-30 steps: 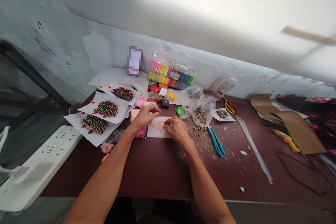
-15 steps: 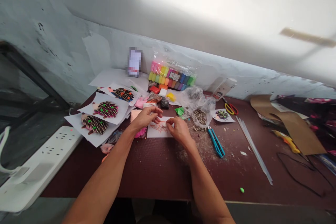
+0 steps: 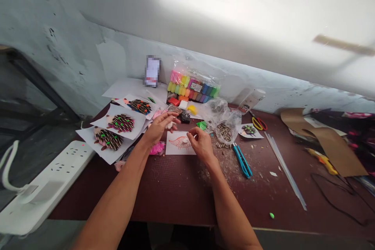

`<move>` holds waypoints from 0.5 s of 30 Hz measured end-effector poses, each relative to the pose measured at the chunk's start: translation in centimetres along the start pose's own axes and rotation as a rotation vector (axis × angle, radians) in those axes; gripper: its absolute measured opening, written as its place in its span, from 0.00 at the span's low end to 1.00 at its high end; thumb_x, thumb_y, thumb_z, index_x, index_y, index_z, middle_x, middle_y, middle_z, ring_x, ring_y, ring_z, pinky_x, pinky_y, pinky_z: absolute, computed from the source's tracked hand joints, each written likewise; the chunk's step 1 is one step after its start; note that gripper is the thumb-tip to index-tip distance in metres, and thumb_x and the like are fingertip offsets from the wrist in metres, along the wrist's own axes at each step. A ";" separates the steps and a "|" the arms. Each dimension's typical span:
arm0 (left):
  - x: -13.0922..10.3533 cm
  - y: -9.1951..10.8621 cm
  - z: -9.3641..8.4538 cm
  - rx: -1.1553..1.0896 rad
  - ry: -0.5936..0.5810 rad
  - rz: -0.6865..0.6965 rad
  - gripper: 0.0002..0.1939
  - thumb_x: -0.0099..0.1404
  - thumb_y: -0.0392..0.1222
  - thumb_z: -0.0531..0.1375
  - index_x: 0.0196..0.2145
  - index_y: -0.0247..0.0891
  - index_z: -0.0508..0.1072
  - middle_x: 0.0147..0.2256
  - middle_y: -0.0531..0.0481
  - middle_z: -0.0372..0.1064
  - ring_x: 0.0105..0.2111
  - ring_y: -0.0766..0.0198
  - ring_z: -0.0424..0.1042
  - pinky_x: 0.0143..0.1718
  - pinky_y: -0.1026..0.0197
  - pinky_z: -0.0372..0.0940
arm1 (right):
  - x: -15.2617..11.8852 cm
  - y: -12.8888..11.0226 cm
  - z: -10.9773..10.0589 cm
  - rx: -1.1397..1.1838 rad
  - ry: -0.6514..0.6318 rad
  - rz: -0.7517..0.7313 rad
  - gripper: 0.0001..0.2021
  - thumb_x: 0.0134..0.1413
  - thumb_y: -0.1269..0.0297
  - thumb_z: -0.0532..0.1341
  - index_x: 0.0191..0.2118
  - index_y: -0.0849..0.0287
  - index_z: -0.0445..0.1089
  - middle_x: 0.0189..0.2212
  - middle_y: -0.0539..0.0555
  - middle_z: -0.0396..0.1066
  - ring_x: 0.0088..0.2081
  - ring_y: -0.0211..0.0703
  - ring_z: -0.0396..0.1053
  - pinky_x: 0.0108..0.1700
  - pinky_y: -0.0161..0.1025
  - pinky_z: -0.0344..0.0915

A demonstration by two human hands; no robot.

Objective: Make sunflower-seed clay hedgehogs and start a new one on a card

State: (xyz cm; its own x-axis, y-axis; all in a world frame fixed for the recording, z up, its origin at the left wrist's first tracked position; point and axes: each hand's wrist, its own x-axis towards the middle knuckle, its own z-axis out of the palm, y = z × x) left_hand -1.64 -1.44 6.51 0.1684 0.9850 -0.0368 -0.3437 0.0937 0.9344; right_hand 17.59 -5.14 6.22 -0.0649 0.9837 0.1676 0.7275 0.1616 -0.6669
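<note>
A white card (image 3: 173,149) lies on the table, bearing an orange drawing of a hedgehog-like animal. A small whitish dab (image 3: 185,140) sits on the drawing's right part. My left hand (image 3: 159,127) is raised over the card's upper left, fingers curled round a lump of white modelling clay (image 3: 170,125). Over the card's right edge is my right hand (image 3: 202,144), thumb and fingertips pinched together; whatever they hold is too small to make out. Sunflower seeds (image 3: 224,133) in a clear plastic bag lie right of that hand.
Finished seed hedgehogs on paper (image 3: 120,123) are stacked at left, beside a white power strip (image 3: 55,179). Packed coloured clay (image 3: 193,86) leans at the back. Rightward lie a blue cutter (image 3: 242,161), scissors (image 3: 259,123), glue sticks (image 3: 285,170) and a yellow glue gun (image 3: 324,160).
My left hand has risen up and left off the card, showing the clay in it and more of the drawing. The right hand stays near the card's right edge, fingers still pinched.
</note>
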 end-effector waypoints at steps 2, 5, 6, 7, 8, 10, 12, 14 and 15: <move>-0.2 -0.6 0.8 0.030 -0.104 -0.065 0.18 0.58 0.43 0.62 0.46 0.35 0.74 0.43 0.43 0.77 0.32 0.64 0.76 0.35 0.61 0.69 | -0.1 -0.4 0.3 0.084 0.029 -0.084 0.09 0.59 0.61 0.62 0.43 0.58 0.75 0.37 0.54 0.75 0.31 0.39 0.68 0.37 0.35 0.64; -0.3 -1.6 1.9 0.131 -0.183 -0.095 0.24 0.53 0.34 0.58 0.50 0.38 0.74 0.53 0.43 0.73 0.41 0.61 0.76 0.44 0.57 0.71 | -0.4 -1.1 0.9 0.102 0.072 -0.174 0.13 0.58 0.61 0.65 0.48 0.55 0.75 0.45 0.56 0.73 0.39 0.42 0.70 0.42 0.38 0.66; -0.3 -1.8 2.1 0.152 -0.196 -0.086 0.26 0.52 0.33 0.57 0.50 0.39 0.74 0.54 0.42 0.72 0.44 0.59 0.76 0.46 0.56 0.70 | -0.4 -1.3 1.1 0.094 0.075 -0.189 0.12 0.58 0.62 0.65 0.48 0.55 0.76 0.45 0.57 0.72 0.41 0.43 0.70 0.44 0.38 0.66; -0.3 -2.0 2.2 0.162 -0.200 -0.072 0.26 0.51 0.31 0.56 0.49 0.39 0.75 0.56 0.42 0.71 0.48 0.58 0.74 0.49 0.56 0.69 | -0.5 -1.5 1.3 0.087 0.067 -0.198 0.11 0.58 0.64 0.65 0.47 0.55 0.76 0.44 0.56 0.72 0.42 0.43 0.70 0.45 0.38 0.66; -0.4 -2.0 2.3 0.159 -0.206 -0.068 0.27 0.50 0.30 0.55 0.49 0.39 0.75 0.57 0.42 0.70 0.51 0.57 0.72 0.50 0.56 0.69 | -0.5 -1.6 1.5 0.082 0.050 -0.203 0.09 0.58 0.65 0.64 0.45 0.55 0.76 0.42 0.56 0.72 0.42 0.43 0.70 0.45 0.38 0.66; -0.3 -1.9 2.2 0.124 -0.206 -0.081 0.28 0.50 0.30 0.55 0.49 0.39 0.75 0.57 0.41 0.70 0.54 0.56 0.71 0.50 0.57 0.69 | -0.4 -1.7 1.7 0.082 0.016 -0.203 0.08 0.60 0.66 0.63 0.43 0.56 0.76 0.38 0.54 0.73 0.38 0.42 0.70 0.42 0.37 0.66; -0.1 -1.6 1.8 0.081 -0.169 -0.099 0.27 0.50 0.31 0.56 0.49 0.39 0.75 0.57 0.40 0.70 0.51 0.56 0.73 0.46 0.57 0.70 | -0.1 -1.6 1.7 0.078 0.031 -0.184 0.07 0.60 0.65 0.62 0.42 0.57 0.76 0.36 0.53 0.73 0.33 0.40 0.68 0.39 0.36 0.65; 0.3 -1.3 1.1 0.067 -0.060 -0.071 0.24 0.52 0.33 0.58 0.47 0.39 0.75 0.54 0.41 0.71 0.45 0.59 0.75 0.42 0.59 0.71 | 0.5 -1.3 1.4 0.064 0.079 -0.146 0.07 0.59 0.64 0.62 0.42 0.59 0.75 0.35 0.53 0.73 0.31 0.39 0.67 0.37 0.36 0.64; 0.6 -1.2 0.7 0.072 0.026 -0.034 0.21 0.53 0.34 0.58 0.46 0.38 0.75 0.52 0.42 0.72 0.41 0.62 0.75 0.40 0.60 0.72 | 0.9 -1.1 1.2 0.053 0.099 -0.118 0.07 0.58 0.65 0.63 0.40 0.59 0.75 0.35 0.53 0.73 0.31 0.39 0.67 0.37 0.36 0.63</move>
State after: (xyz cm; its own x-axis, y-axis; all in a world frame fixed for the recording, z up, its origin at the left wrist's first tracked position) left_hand -0.55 -1.10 5.64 0.1546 0.9850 -0.0769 -0.2706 0.1171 0.9556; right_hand 15.87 -4.32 6.24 -0.0781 0.9457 0.3155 0.6815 0.2816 -0.6754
